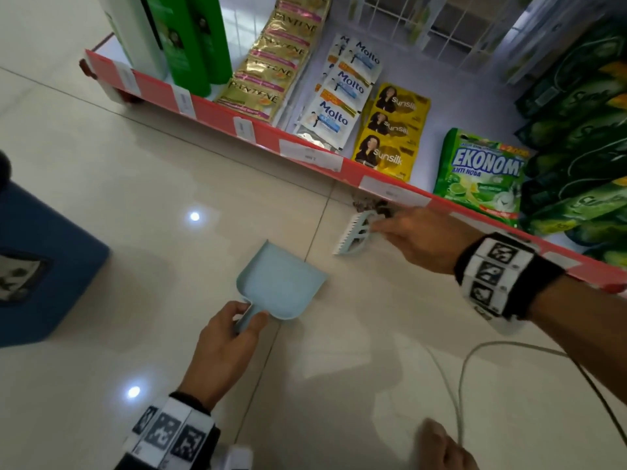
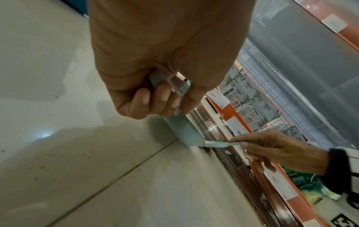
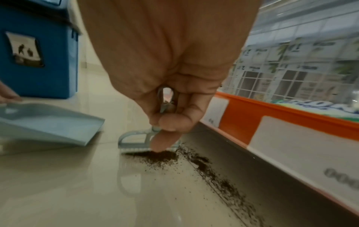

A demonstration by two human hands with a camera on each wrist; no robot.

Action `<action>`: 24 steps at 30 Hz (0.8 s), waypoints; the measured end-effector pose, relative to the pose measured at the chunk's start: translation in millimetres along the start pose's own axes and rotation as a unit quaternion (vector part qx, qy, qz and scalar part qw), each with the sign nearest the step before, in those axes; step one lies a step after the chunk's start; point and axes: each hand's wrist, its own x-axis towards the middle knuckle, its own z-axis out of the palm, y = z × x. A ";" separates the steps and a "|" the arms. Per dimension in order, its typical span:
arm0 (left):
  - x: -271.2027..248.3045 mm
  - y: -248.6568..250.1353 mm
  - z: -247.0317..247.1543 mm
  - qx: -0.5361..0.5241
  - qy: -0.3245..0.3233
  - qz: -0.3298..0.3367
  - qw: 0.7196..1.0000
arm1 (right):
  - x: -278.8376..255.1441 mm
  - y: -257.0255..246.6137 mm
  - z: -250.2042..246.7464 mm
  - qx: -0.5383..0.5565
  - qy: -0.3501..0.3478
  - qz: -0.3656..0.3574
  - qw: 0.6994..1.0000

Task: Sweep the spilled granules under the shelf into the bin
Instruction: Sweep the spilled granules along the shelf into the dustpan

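1. The right hand (image 1: 415,237) reaches out to the shelf (image 1: 258,128) edge, its fingers pinching the loop handle of a small brush (image 1: 354,237), index finger laid along it.
2. The brush bristles meet the floor (image 1: 135,184) at a heap of granules (image 3: 161,157), which trail on along the dark gap under the shelf.
3. The left hand (image 1: 225,347) is curled round the handle of a dustpan (image 1: 281,283), which is tilted, its front lip near the brush but apart from it.
4. The brush and dustpan are pale blue plastic; the floor is glossy cream tile; the granules are dark brown and fine.
5. A blue plastic bin (image 1: 44,266) bearing a sticker stands on the floor at the left, well apart from the granules.
6. The shelf has a red-orange front with white price tags; packs on it read Pantene, Molto, Sunsilk and Ekonomi.
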 end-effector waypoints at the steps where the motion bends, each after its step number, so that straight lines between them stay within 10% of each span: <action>1: -1.3 -0.3 0.4 0.004 0.002 0.000 1.000 | -3.5 1.4 -1.2 0.016 0.008 -0.001 1.000; 12: -34.4 -1.6 0.1 0.037 0.049 -0.024 0.998 | 70.1 -69.2 10.3 0.066 0.039 -0.064 0.995; 24: -32.6 6.7 23.6 0.048 0.008 0.007 0.999 | -47.0 18.4 20.1 0.076 0.064 0.018 0.995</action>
